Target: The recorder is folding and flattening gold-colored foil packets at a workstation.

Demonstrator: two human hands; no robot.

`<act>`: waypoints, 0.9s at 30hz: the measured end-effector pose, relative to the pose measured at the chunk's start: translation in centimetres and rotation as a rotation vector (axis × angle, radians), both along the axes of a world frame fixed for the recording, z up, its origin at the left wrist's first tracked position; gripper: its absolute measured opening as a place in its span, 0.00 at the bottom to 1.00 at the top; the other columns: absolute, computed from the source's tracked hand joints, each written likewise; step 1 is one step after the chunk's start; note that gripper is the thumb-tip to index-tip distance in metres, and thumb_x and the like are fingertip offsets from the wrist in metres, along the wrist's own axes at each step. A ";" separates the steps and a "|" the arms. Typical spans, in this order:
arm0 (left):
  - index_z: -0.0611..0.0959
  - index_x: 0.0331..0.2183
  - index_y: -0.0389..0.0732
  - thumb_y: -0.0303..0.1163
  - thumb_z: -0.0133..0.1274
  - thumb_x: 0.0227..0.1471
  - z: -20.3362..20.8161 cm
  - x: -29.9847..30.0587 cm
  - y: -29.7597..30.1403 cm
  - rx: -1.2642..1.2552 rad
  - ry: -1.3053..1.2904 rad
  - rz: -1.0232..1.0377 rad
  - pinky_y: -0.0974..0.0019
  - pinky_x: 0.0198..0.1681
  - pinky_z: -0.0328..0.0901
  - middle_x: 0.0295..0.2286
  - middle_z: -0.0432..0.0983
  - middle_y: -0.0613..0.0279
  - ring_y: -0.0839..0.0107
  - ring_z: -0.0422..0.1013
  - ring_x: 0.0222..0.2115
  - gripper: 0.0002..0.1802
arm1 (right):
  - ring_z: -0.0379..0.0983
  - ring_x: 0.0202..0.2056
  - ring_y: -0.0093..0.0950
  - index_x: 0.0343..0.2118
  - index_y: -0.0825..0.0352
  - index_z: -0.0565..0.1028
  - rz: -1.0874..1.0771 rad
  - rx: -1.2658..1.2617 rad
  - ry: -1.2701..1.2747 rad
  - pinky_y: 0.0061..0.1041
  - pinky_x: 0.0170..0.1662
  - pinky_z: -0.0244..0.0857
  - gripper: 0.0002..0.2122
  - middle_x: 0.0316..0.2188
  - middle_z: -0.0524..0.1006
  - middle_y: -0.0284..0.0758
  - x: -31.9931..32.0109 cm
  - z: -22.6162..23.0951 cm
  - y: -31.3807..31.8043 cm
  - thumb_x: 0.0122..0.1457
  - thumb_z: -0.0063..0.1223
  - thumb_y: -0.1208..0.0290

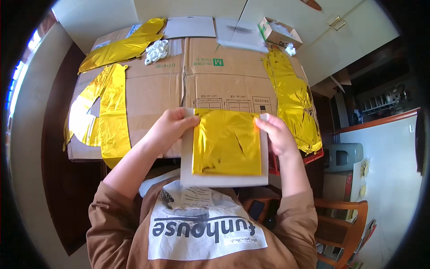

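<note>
Close in front of my body, both hands hold up a white card (264, 157) with a folded gold foil balloon (227, 143) lying flat on it. My left hand (172, 122) pinches the upper left corner, thumb on top. At the upper right corner my right hand (278, 134) grips the same way, its thumb on the foil's edge. The fingers under the card are hidden. Flat gold foil balloons lie on the cardboard beyond: one with an angular opening (114, 107) at left, another (118, 51) at far left, and crumpled gold foil (293, 98) at right.
Flattened cardboard (154, 89) covers the table. On it are a bundle of white loops (156, 52), a white sheet (190, 27), a clear plastic sleeve (239, 33) and a small open box (280, 32). A wooden chair (360, 219) stands at my right.
</note>
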State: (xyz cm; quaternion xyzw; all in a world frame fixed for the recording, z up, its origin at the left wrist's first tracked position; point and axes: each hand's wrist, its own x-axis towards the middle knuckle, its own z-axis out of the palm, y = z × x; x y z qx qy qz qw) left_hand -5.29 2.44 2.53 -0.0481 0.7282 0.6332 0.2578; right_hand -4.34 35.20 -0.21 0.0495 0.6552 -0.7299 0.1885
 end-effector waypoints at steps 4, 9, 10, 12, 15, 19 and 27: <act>0.83 0.39 0.35 0.37 0.56 0.62 -6.0 -3.8 0.6 0.095 -0.122 0.074 0.74 0.27 0.64 0.28 0.79 0.70 0.82 0.69 0.24 0.13 | 0.74 0.40 0.17 0.42 0.65 0.79 -0.012 0.046 -0.167 0.19 0.48 0.66 0.08 0.38 0.80 0.26 -4.8 -4.2 -0.3 0.64 0.59 0.69; 0.83 0.38 0.34 0.36 0.55 0.63 -6.1 -4.0 0.9 -0.120 0.139 0.028 0.69 0.28 0.66 0.28 0.79 0.68 0.79 0.70 0.25 0.13 | 0.79 0.36 0.21 0.40 0.64 0.78 -0.028 -0.135 -0.195 0.23 0.42 0.73 0.06 0.35 0.81 0.28 -4.3 -4.3 0.7 0.65 0.57 0.68; 0.83 0.37 0.33 0.36 0.55 0.62 -6.8 -3.9 0.8 -0.163 0.224 0.030 0.67 0.29 0.66 0.27 0.78 0.67 0.78 0.70 0.25 0.13 | 0.79 0.35 0.21 0.39 0.63 0.78 -0.023 -0.128 -0.230 0.23 0.39 0.73 0.06 0.35 0.80 0.28 -4.1 -4.2 0.8 0.65 0.57 0.67; 0.82 0.36 0.31 0.36 0.56 0.60 -7.7 -4.2 0.5 -0.274 0.307 0.023 0.62 0.31 0.67 0.26 0.78 0.58 0.70 0.72 0.26 0.15 | 0.79 0.32 0.20 0.38 0.62 0.77 -0.013 -0.115 -0.298 0.24 0.35 0.75 0.06 0.33 0.80 0.27 -3.9 -3.7 0.7 0.65 0.58 0.66; 0.80 0.35 0.28 0.38 0.58 0.57 -5.0 -4.5 1.6 -0.424 0.287 -0.026 0.56 0.37 0.69 0.27 0.79 0.42 0.54 0.76 0.30 0.18 | 0.78 0.28 0.20 0.35 0.62 0.77 -0.020 0.130 -0.256 0.25 0.31 0.75 0.07 0.29 0.79 0.27 -4.2 -3.0 0.8 0.64 0.59 0.64; 0.80 0.34 0.28 0.40 0.58 0.56 -4.5 -5.7 1.7 -0.483 0.244 -0.038 0.53 0.40 0.70 0.31 0.79 0.37 0.46 0.77 0.35 0.20 | 0.78 0.26 0.25 0.33 0.67 0.78 0.029 0.712 0.024 0.25 0.32 0.74 0.09 0.29 0.80 0.32 -5.5 -1.3 -0.2 0.64 0.58 0.66; 0.78 0.42 0.29 0.40 0.58 0.56 -4.3 -6.1 1.9 -0.541 0.247 -0.040 0.51 0.46 0.70 0.37 0.80 0.35 0.42 0.76 0.42 0.22 | 0.66 0.61 0.46 0.57 0.68 0.71 0.215 1.054 0.930 0.43 0.64 0.60 0.23 0.61 0.69 0.46 -3.7 -2.8 -3.0 0.64 0.56 0.60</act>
